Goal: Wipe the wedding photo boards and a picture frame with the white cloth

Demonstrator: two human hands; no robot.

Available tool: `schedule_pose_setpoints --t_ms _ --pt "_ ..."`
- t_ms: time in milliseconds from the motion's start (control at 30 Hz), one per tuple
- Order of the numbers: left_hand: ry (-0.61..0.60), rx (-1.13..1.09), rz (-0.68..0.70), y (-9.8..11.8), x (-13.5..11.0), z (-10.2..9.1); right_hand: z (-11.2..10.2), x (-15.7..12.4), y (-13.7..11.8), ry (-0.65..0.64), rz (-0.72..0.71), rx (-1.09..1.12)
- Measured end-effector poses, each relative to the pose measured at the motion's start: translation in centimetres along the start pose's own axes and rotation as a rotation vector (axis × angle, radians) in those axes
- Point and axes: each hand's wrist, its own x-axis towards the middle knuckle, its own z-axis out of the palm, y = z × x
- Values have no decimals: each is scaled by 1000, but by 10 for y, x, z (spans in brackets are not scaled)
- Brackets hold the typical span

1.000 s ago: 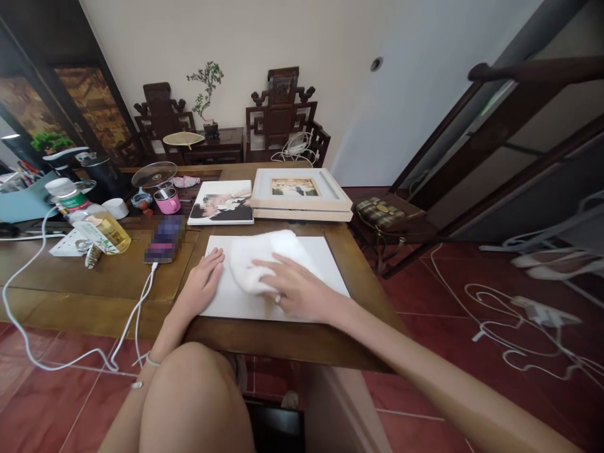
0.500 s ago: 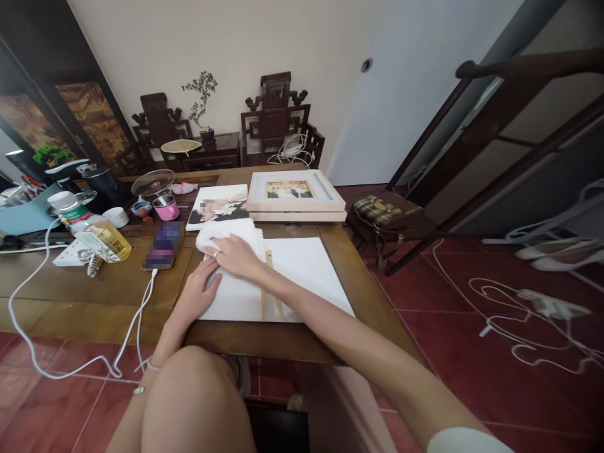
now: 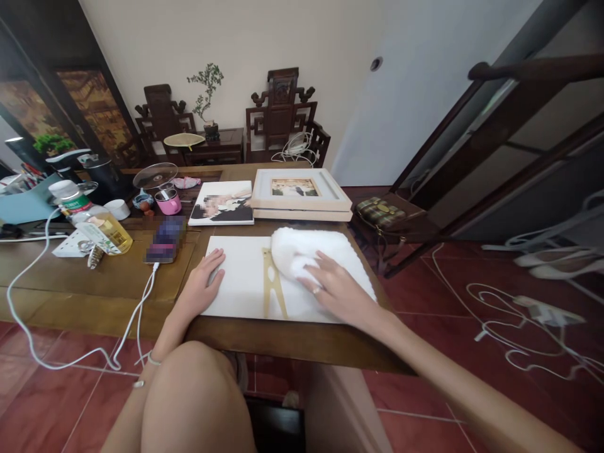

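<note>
A flat white panel (image 3: 240, 283) lies on the table's near side, with a tan A-shaped piece (image 3: 268, 292) on its face, narrow end away from me. My left hand (image 3: 204, 283) rests on the panel's left edge, open, fingers stretched out and holding nothing. My right hand (image 3: 336, 286) presses down on a fluffy white cloth (image 3: 311, 242), its fingers sunk into the fabric. This cloth covers the right part of the panel and reaches past its right edge.
Behind the panel are a framed picture (image 3: 325, 189) on another frame and a photo print (image 3: 221, 217). At left stand a phone (image 3: 165, 239) on a cable, a pink cup (image 3: 168, 201) and a bottle (image 3: 111, 229). A checked bag (image 3: 380, 212) sits beyond the table's right edge.
My right hand has swept the white cloth from the panel's left side to its right side, uncovering the A-shaped piece. My left hand stays at the left edge.
</note>
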Motion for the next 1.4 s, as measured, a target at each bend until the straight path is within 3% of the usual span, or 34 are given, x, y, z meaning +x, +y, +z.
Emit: schedule_pose_setpoints --t_ms 133,233,367,533,667,767,900,1067,1167,1233,1300,1400 --pt "-4 6 4 -2 0 3 -5 -50 -26 -29 -184 -40" --pt "-5 10 7 -3 1 4 -11 -65 -27 -44 -235 -59" --pt "-4 7 3 -3 1 4 -12 -42 2 -67 -165 -61" --pt "-24 1 6 0 0 1 -7 24 50 -24 14 -86" --pt "-30 0 6 2 -1 -2 -8 52 58 11 24 -91" --pt "-25 -4 4 2 -1 -1 -6 34 43 8 -33 -90" --pt "-24 6 5 0 0 2 -9 -22 14 -3 -172 -87" --pt "-27 26 1 1 2 4 -44 -64 1 -44 -232 -130" --pt "-28 26 1 1 2 4 -67 -58 6 66 -192 -177" --pt "-29 23 -1 1 2 3 -71 -44 12 141 -175 -255" --pt "-26 19 -3 1 1 3 -63 -28 20 135 -175 -338" --pt "-26 14 -5 2 1 2 -36 -8 31 0 -176 -434"
